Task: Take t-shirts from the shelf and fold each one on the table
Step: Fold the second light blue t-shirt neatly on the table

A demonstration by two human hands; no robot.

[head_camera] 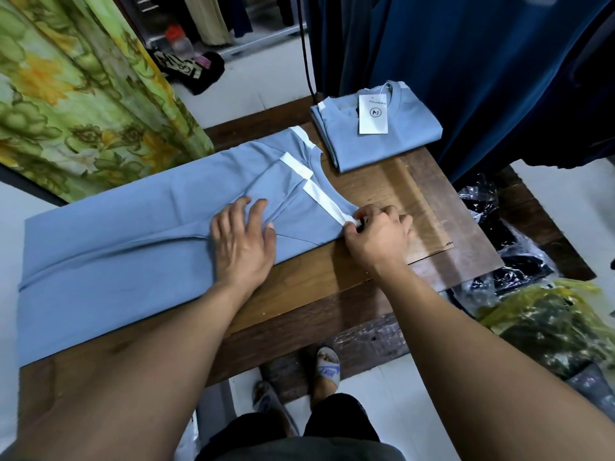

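Observation:
A light blue t-shirt with white trim lies lengthwise across the wooden table, its sides folded in and its sleeves overlapping near the neck. My left hand rests flat on the folded sleeve with fingers spread. My right hand pinches the white trim at the near shoulder corner of the shirt. A second light blue t-shirt, folded into a square with a white tag on top, sits at the table's far right.
Dark blue garments hang behind the table. A green floral curtain hangs on the left. Plastic-wrapped clothes and a yellow bag lie on the floor to the right. A black garment lies on the far floor.

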